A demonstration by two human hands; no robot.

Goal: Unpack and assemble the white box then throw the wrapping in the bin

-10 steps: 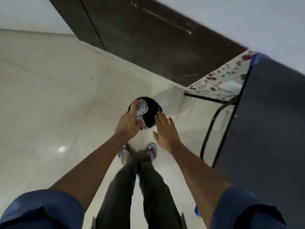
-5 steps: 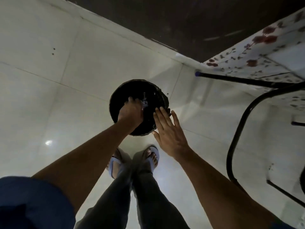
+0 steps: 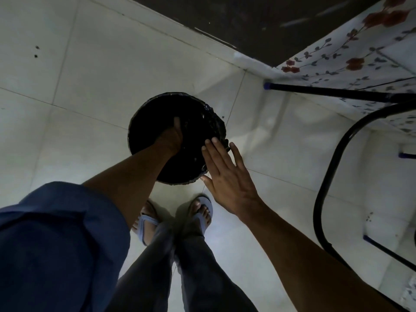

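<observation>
A round black bin (image 3: 144, 113) lined with a dark bag stands on the pale tiled floor in front of my feet. My left hand (image 3: 172, 137) reaches down inside the bin, its fingers lost in the dark, so the clear wrapping is hidden and I cannot see whether it is still held. My right hand (image 3: 225, 174) hovers flat with fingers spread over the bin's right rim, holding nothing. The white box is out of view.
A table with black metal legs (image 3: 333, 158) and a floral cloth (image 3: 351, 64) stands close on the right. A dark wooden door or panel (image 3: 247, 19) runs along the far wall. My sandalled feet (image 3: 202, 212) are just behind the bin.
I have bent closer to the bin. My left hand has gone from above the rim, holding clear wrapping, to deep inside the bin. The right hand stays beside the rim.
</observation>
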